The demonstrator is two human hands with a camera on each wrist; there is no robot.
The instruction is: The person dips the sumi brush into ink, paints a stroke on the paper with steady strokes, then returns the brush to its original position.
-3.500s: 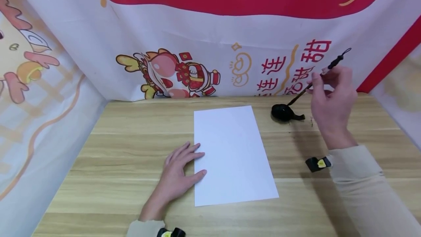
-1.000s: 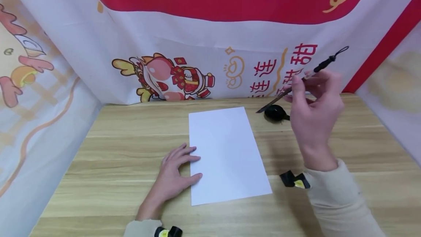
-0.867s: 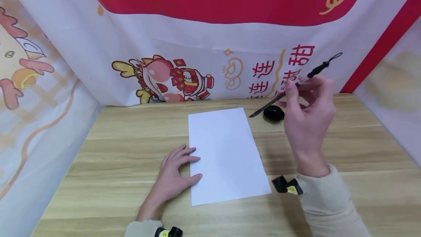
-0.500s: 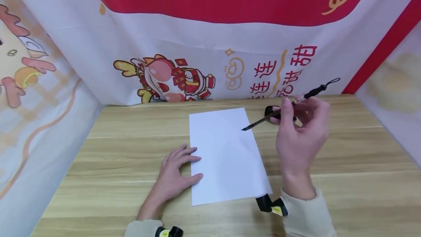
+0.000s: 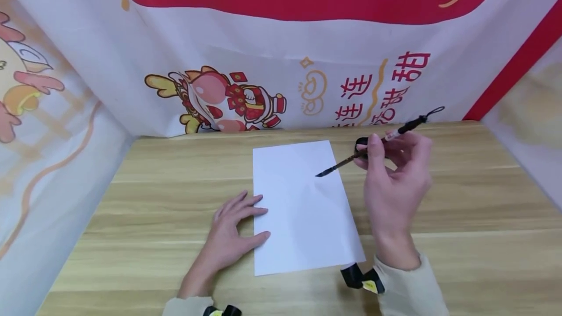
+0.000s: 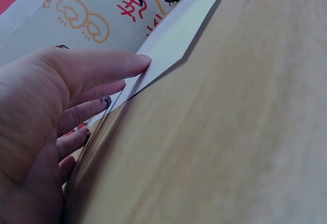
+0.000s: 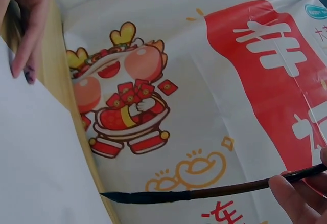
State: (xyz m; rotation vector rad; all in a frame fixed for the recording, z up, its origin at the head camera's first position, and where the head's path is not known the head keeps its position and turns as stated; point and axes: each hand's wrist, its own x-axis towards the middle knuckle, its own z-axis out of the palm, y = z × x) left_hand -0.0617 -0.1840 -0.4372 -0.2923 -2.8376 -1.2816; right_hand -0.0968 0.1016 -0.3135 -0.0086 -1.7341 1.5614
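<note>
A blank white sheet of paper (image 5: pixel 298 223) lies on the wooden table. My left hand (image 5: pixel 234 230) rests at its left edge, fingers spread, with thumb and fingertips on the paper. In the left wrist view the thumb (image 6: pixel 117 64) presses near the sheet's edge. My right hand (image 5: pixel 395 184) pinches a writing brush (image 5: pixel 347 161) by its shaft, slanted down to the left. The brush's dark, inked tip overlaps the upper right of the paper in the head view; the right wrist view shows the pointed bristles (image 7: pixel 143 197) close by the sheet. Behind the right fingers, a black ink dish (image 5: pixel 361 144) is mostly hidden.
A printed cloth backdrop (image 5: pixel 175 33) with red lettering and cartoon figures stands along the table's back edge. Wood-grain tabletop (image 5: pixel 149 218) extends on both sides of the paper. A black wrist camera (image 5: pixel 352 275) under the right sleeve overlaps the sheet's lower right corner.
My right hand has lifted the brush from the ink dish and brought it left and nearer, its tip now over the paper. The left hand has stayed at the sheet's left edge.
</note>
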